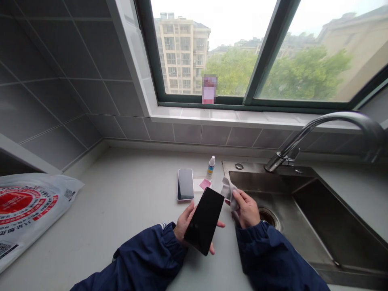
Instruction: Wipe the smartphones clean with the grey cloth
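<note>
While the left hand [185, 222] grips the black phone [204, 220] above the counter [127, 210] and the right hand [247, 208] pinches the small cloth [228, 190], wiping works best with soft, slow strokes and a steady phone.

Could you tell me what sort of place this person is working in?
Most likely a home kitchen: a stainless steel sink with a curved tap is set into a pale countertop, grey wall tiles run behind it, and the window looks out on apartment blocks.
</note>
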Demonstrator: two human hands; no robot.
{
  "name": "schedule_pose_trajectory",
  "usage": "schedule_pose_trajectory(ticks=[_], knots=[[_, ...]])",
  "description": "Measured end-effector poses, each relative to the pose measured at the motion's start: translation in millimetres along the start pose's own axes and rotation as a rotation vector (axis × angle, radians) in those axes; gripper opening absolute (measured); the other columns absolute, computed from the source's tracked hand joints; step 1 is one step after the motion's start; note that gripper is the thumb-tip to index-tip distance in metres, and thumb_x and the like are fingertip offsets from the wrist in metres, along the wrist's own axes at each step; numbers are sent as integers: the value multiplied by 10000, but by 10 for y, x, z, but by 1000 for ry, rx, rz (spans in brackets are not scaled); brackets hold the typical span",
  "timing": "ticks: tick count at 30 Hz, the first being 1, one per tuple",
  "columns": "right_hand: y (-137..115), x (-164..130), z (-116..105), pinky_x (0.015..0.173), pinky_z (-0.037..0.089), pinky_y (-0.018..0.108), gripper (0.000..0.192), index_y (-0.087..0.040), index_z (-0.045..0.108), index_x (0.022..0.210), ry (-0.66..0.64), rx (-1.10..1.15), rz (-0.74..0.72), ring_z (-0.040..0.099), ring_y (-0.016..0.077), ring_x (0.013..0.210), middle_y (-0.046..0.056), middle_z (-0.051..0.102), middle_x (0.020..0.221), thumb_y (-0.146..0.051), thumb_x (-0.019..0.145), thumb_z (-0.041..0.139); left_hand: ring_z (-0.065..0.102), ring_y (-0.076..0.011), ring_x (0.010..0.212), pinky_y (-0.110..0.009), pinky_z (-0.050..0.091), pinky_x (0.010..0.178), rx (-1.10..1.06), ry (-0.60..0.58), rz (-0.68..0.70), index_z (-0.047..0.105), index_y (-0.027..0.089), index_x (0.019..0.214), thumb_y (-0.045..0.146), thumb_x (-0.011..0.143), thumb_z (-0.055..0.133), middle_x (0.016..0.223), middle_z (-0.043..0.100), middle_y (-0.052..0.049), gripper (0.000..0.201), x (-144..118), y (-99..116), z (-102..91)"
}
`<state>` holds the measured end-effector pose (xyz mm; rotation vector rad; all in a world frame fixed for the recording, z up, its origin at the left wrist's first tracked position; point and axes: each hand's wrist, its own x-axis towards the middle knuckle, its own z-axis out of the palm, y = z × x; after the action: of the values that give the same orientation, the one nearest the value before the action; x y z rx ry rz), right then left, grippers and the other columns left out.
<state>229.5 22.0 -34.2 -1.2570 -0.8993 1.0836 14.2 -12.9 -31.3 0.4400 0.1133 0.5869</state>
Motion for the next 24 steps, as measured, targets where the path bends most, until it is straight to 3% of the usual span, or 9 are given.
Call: schedule_pose_trajectory(ticks=[4,8,9,10,12,14,17,20,24], knots=[[-6,-60,-24,894,530,487,394,-165,719,1085,-21,-192,-194,696,282,899,120,744,984,-477,863,627,715,-377,765,-509,514,653,10,-29,-53,408,168,1430,685,888,201,1287,592,-253,776,17,-28,-38],[-52,-252,70,1122,333,507,299,-234,758,1045,-266,-354,-413,533,329,1257,77,695,1199,-415,821,679,708,-364,823,-538,509,686,-46,36,-18,351,229,1461,628,922,229,1199,657,-198,682,15,-51,-24],[-58,-305,100,1162,252,525,315,-245,733,1117,-354,-415,-478,464,327,1328,66,663,1262,-374,839,663,707,-349,825,-541,510,700,-67,66,1,328,260,1471,621,927,235,1157,680,-169,660,15,-50,-12],[-62,-355,129,1166,178,588,390,-242,637,1276,-464,-620,-636,371,332,1393,69,583,1368,-345,904,579,708,-331,812,-539,511,716,-83,92,15,312,283,1477,622,927,243,1125,695,-146,649,16,-45,2],[-63,-442,173,1150,118,647,516,-189,451,1443,-563,-912,-827,213,354,1456,95,437,1488,-321,949,515,710,-302,792,-524,510,761,-94,119,8,304,293,1481,648,915,256,1122,698,-131,670,24,-30,30],[-67,-507,200,1152,113,643,591,-145,338,1499,-638,-1060,-920,146,364,1467,111,341,1539,-346,964,488,705,-300,865,-504,490,846,-110,133,-11,333,231,1476,683,895,260,1170,677,-152,740,37,-16,55],[-94,-562,216,1157,129,630,647,-119,283,1517,-717,-1098,-980,138,373,1465,121,286,1562,-407,967,466,632,-291,1104,-428,397,1020,-153,169,71,403,125,1440,679,900,266,1227,647,-173,786,57,-15,80],[-138,-586,219,1143,170,643,638,-102,288,1512,-669,-1038,-1031,174,379,1456,152,287,1558,-390,968,455,536,-258,1249,-364,304,1102,-182,195,138,457,120,1407,625,928,285,1252,641,-147,717,62,-38,86],[-182,-626,235,1149,254,589,547,-130,368,1475,-617,-967,-1070,260,329,1443,141,397,1509,-220,948,481,524,-259,1263,-369,301,1109,-217,208,127,546,105,1325,629,920,323,1200,666,-142,699,48,-66,71]])
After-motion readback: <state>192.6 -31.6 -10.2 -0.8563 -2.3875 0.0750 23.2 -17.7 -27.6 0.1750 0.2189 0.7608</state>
